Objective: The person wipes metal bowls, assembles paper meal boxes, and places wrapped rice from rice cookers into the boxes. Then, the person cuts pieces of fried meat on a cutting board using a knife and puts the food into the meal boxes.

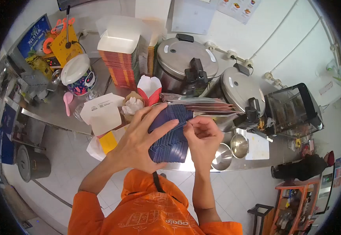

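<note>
A stack of dark blue cardboard food boxes (169, 141), nested with their notched edges layered, is between my two hands in the middle of the head view. My left hand (139, 135) is wrapped round it from the left, its fingers spread over the top and upper side. At the stack's right edge, my right hand (202, 135) is closed in a pinch, thumb and forefinger on the rim of a box. Just beyond the stack are a red open paper carton (149, 87) and a carton with crumpled white paper (132, 105).
Behind stand a tall stack of red-sided boxes (120, 68) and two large cookers (186, 58). Steel bowls (239, 145) and a white board (258, 147) lie to the right. At left are a flowered pot (78, 76) and a pink spoon (67, 102). Another person (301, 166) is far right.
</note>
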Available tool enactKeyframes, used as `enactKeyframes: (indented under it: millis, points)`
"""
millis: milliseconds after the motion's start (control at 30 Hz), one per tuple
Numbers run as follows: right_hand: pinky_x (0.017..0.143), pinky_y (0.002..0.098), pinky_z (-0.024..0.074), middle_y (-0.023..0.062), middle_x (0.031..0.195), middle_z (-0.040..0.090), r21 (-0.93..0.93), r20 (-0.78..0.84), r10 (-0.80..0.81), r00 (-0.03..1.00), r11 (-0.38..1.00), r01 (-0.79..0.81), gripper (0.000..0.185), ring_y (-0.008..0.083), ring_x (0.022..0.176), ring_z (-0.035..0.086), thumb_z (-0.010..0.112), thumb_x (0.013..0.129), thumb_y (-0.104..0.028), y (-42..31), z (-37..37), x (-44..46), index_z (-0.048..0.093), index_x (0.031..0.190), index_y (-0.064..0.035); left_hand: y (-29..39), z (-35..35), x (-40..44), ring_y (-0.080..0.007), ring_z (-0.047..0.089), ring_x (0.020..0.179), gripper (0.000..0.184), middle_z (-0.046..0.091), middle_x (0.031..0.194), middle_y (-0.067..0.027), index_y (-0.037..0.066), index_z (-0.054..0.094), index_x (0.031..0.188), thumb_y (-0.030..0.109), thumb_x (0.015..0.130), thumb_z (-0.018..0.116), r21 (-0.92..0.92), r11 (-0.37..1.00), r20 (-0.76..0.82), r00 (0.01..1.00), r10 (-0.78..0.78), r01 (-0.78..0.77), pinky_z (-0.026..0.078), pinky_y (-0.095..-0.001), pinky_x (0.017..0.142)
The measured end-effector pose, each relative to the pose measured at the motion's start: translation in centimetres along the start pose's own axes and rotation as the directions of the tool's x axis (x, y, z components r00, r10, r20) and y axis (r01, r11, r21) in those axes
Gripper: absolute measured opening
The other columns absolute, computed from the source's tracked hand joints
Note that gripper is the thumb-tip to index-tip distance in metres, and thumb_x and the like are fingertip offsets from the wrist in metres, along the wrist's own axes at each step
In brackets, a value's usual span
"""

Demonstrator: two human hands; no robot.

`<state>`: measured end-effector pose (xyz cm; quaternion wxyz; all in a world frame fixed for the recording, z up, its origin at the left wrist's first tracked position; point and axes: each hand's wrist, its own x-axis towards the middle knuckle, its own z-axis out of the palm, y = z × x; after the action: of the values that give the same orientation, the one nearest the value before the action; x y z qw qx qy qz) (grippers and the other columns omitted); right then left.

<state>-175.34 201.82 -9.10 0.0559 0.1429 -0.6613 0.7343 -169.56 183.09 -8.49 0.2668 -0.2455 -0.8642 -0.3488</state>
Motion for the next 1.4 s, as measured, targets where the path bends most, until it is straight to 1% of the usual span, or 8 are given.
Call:
enactKeyframes:
  millis: [167,467,600,700,800,1167,1267,1400]
  points:
    - [0.060,0.0232,0.0499,0.0048,0.085,0.072,-0.091,0.204,0.304,0.930,0.952,-0.292,0.016,0.0071,0.072,0.064,0.066,0.095,-0.006,1.1,2.0,1.2,0.067,0.109,0.0025,-2.6,0.0,-1.2,-0.0471,0.046,0.126,0.101,0.037,0.154,-0.0278,0.017,0.057,0.142,0.023,0.047,0.091,0.051,0.998,-0.011,0.999,-0.046,0.046,0.043,-0.0563,0.105]
    - [0.048,0.0268,0.0350,0.0033,0.061,0.054,-0.435,0.411,0.006,0.911,0.880,0.190,0.017,0.0064,0.055,0.045,0.062,0.100,-0.010,2.5,6.4,3.5,0.067,0.093,0.0049,-7.7,-2.8,-1.3,-0.0479,0.050,0.122,0.085,0.044,0.142,-0.0269,0.018,0.059,0.134,0.037,0.057,0.092,0.122,0.991,0.093,0.994,-0.060,0.048,0.045,-0.0556,0.102]
    - [0.048,0.0221,0.0315,-0.0034,0.062,0.051,-0.388,0.384,0.005,0.923,0.908,0.156,0.018,0.0015,0.060,0.042,0.062,0.101,-0.009,2.1,8.6,5.0,0.066,0.090,0.0052,-9.7,-4.9,-0.4,-0.0480,0.048,0.121,0.089,0.041,0.144,-0.0247,0.021,0.058,0.134,0.029,0.052,0.093,0.085,0.993,0.130,0.987,-0.090,0.079,0.048,-0.0559,0.098]
    - [0.050,0.0285,0.0459,0.0148,0.059,0.061,-0.474,0.364,0.024,0.931,0.865,0.163,0.019,0.0160,0.050,0.063,0.063,0.100,-0.013,2.2,9.9,6.1,0.069,0.093,0.0044,-11.0,-6.5,0.4,-0.0501,0.051,0.119,0.082,0.042,0.142,-0.0259,0.019,0.059,0.129,0.035,0.056,0.093,0.093,0.992,0.155,0.983,-0.097,0.083,0.047,-0.0564,0.100]
    - [0.051,0.0204,0.0306,-0.0046,0.067,0.054,-0.398,0.318,-0.012,0.948,0.906,0.145,0.019,0.0010,0.062,0.041,0.063,0.101,-0.011,2.5,11.4,6.8,0.069,0.095,0.0063,-12.7,-7.8,0.8,-0.0512,0.051,0.118,0.082,0.040,0.144,-0.0259,0.019,0.059,0.127,0.036,0.056,0.094,0.032,0.996,0.144,0.986,-0.086,0.083,0.047,-0.0570,0.100]
    - [0.059,0.0156,0.0352,-0.0064,0.073,0.058,-0.265,0.111,-0.004,0.994,0.964,0.034,0.017,0.0009,0.068,0.047,0.067,0.098,-0.006,0.7,18.2,10.6,0.068,0.085,0.0051,-18.3,-12.3,1.1,-0.0495,0.050,0.115,0.092,0.038,0.144,-0.0271,0.021,0.053,0.134,0.023,0.051,0.092,0.009,0.999,0.024,0.999,-0.036,0.036,0.050,-0.0553,0.096]
    - [0.068,0.0239,0.0551,0.0103,0.080,0.070,-0.115,-0.250,-0.030,0.968,0.993,0.000,0.016,0.0111,0.076,0.068,0.065,0.096,-0.001,0.1,19.3,12.2,0.063,0.081,0.0026,-20.8,-13.7,-0.6,-0.0477,0.049,0.117,0.096,0.039,0.144,-0.0261,0.018,0.050,0.138,0.025,0.052,0.093,0.097,0.988,-0.011,0.993,-0.116,0.116,0.048,-0.0549,0.099]
    - [0.059,0.0200,0.0442,0.0028,0.074,0.063,-0.388,0.150,-0.051,0.987,0.916,0.106,0.014,0.0041,0.068,0.056,0.064,0.099,-0.004,-1.0,21.1,15.0,0.069,0.090,0.0058,-22.7,-14.3,-1.1,-0.0449,0.050,0.123,0.096,0.043,0.142,-0.0210,0.013,0.048,0.144,0.021,0.059,0.091,0.003,0.979,-0.112,0.973,-0.202,0.203,0.046,-0.0523,0.104]
